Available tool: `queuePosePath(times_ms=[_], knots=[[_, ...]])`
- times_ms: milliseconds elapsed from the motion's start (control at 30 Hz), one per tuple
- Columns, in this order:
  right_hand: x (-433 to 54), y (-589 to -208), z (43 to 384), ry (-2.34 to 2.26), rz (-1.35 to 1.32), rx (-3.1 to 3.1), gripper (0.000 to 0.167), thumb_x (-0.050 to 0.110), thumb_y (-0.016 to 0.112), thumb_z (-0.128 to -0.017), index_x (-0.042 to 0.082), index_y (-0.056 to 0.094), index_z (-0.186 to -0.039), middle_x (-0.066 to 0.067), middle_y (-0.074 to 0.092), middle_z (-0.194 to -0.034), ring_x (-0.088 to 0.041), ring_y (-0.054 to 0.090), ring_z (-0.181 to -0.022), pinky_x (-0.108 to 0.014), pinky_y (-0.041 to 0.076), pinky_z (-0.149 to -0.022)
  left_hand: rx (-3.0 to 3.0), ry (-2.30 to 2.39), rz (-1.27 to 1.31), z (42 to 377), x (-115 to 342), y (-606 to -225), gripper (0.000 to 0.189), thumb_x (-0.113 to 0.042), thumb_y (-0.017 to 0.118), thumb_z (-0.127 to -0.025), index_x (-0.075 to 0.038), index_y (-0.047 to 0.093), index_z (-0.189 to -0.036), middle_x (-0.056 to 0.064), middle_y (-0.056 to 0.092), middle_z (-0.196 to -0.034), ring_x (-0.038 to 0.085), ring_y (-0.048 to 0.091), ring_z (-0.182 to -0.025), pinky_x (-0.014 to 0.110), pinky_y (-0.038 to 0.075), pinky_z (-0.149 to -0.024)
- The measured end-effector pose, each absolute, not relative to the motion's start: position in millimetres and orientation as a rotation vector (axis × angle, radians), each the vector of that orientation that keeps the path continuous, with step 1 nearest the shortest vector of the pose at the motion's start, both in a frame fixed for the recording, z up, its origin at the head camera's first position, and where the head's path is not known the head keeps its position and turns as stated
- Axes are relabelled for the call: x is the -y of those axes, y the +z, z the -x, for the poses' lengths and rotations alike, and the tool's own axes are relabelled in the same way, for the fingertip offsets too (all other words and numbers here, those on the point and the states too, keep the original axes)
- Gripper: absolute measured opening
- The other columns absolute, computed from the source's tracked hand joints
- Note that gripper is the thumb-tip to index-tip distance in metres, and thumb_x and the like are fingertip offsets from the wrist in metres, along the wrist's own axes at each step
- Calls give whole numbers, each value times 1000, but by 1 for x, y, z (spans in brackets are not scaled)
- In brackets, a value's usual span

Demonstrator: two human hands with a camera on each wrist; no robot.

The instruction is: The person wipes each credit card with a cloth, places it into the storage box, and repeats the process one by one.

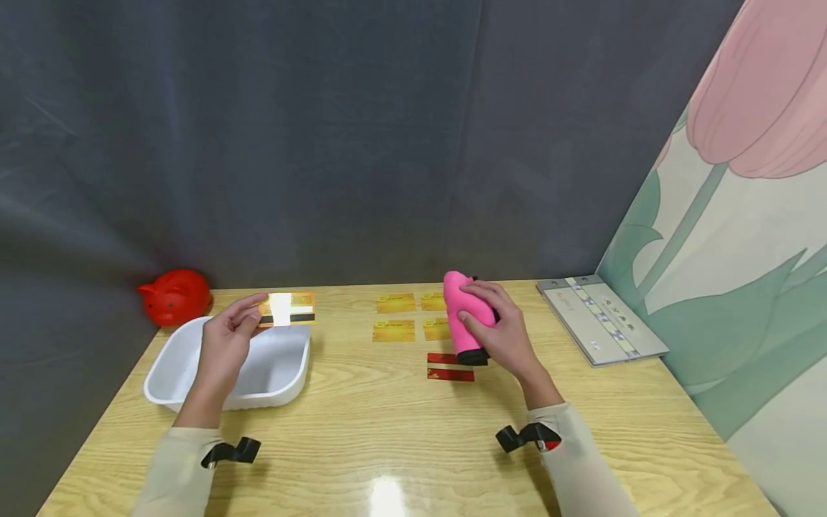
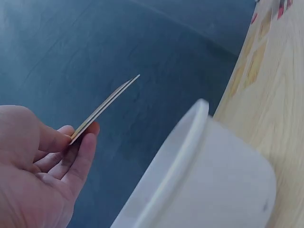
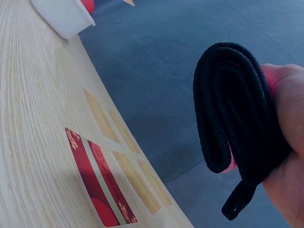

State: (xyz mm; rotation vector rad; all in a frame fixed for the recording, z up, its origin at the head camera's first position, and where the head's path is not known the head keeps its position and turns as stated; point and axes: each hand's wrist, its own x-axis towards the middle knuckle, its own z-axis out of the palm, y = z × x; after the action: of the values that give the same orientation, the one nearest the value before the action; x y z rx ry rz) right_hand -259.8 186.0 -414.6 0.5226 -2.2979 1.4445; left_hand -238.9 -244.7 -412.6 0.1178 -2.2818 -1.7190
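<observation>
Over the white bin [image 1: 300,377], my left hand [image 1: 222,341] pinches a gold card [image 1: 302,300] with a dark stripe. The left wrist view catches that card [image 2: 104,107] edge-on between thumb and fingers. My right hand [image 1: 507,334] grips a folded pink cloth item [image 1: 468,316] with black edging, held above the table. In the right wrist view its black folded end [image 3: 232,109] and small loop [image 3: 240,199] face the camera. Beneath it lies a red card [image 1: 446,373] with a pale stripe, partly covered by the pink item.
Several gold cards [image 1: 394,331] lie in two rows at the table's back middle. A red piggy bank [image 1: 174,298] stands behind the bin at left. Grey flat notebooks or folders [image 1: 597,323] with a patterned band lie at right. A dark curtain [image 1: 362,143] hangs behind the table.
</observation>
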Motion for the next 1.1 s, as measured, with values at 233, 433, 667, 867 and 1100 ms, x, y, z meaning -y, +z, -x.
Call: queuePosePath(times_ms=[233,433,667,867,1100], knots=[[-192,-427,269,1446,-540,2283,44,5,79,-89,11,69,-132,-11,59,-145,-26,55,-132,-9,44,-97,2305,-1715,-122,238,261,-424,36,-7,50,-107,1,59,-142,-12,63,-90,1,62,-87,8,56,-82],[-192,-426,268,1431,-542,2295,42,9,79,-90,14,70,-131,-7,60,-143,-24,57,-129,-11,46,-98,2407,-1640,-114,240,270,-426,38,-11,48,-109,-1,57,-145,3,68,-115,-5,63,-90,7,55,-82],[-192,-425,267,1422,-537,2313,41,9,78,-91,14,70,-131,-8,59,-144,-25,56,-129,-12,46,-97,2545,-1676,-14,238,282,-428,41,-10,43,-111,5,50,-148,31,52,-146,-13,60,-92,8,55,-85],[-191,-427,266,1430,-547,2314,41,8,78,-90,14,70,-130,-9,59,-143,-24,56,-127,-13,47,-95,2665,-1652,67,241,284,-431,39,-5,46,-108,6,53,-145,32,56,-143,-10,60,-93,13,58,-83],[-190,-428,266,1418,-543,2345,42,10,78,-91,14,69,-132,-8,58,-144,-24,57,-125,-16,49,-95,2733,-1622,130,244,286,-436,37,-2,49,-106,5,57,-142,30,61,-134,-7,60,-93,16,59,-83]])
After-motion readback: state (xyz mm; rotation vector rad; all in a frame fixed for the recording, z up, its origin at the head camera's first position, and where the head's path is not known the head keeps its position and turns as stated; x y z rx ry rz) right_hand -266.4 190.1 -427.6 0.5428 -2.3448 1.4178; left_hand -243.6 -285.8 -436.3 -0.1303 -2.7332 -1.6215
